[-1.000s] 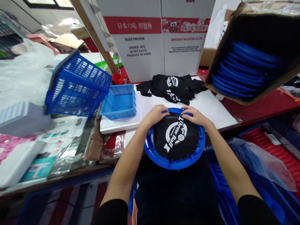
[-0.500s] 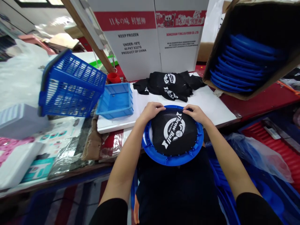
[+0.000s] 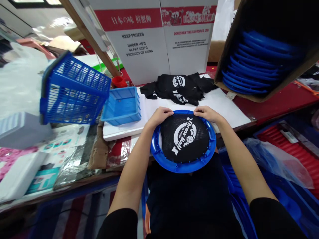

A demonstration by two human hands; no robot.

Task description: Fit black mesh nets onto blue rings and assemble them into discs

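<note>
A round blue plastic ring (image 3: pixel 183 167) leans at the table's front edge, above my lap. Black mesh cloth (image 3: pixel 186 142) with a white "Throw Ball" print lies across its opening, and a pale gap shows at the left side. My left hand (image 3: pixel 161 116) pinches the cloth at the ring's upper left. At the upper right, my right hand (image 3: pixel 208 114) has its fingers closed on the cloth's edge against the rim. More black printed cloths (image 3: pixel 176 87) lie in a heap on the white board (image 3: pixel 224 108) just beyond.
A light blue tray (image 3: pixel 121 106) and a tilted blue basket (image 3: pixel 74 89) stand at the left. White cartons (image 3: pixel 139 66) rise behind the cloths. At the upper right, a tilted cardboard box (image 3: pixel 267 99) holds several stacked blue rings (image 3: pixel 251 73).
The view has shifted slightly. Both hands keep their hold near the top of the ring, and my right hand sits slightly farther from the cloth's print.
</note>
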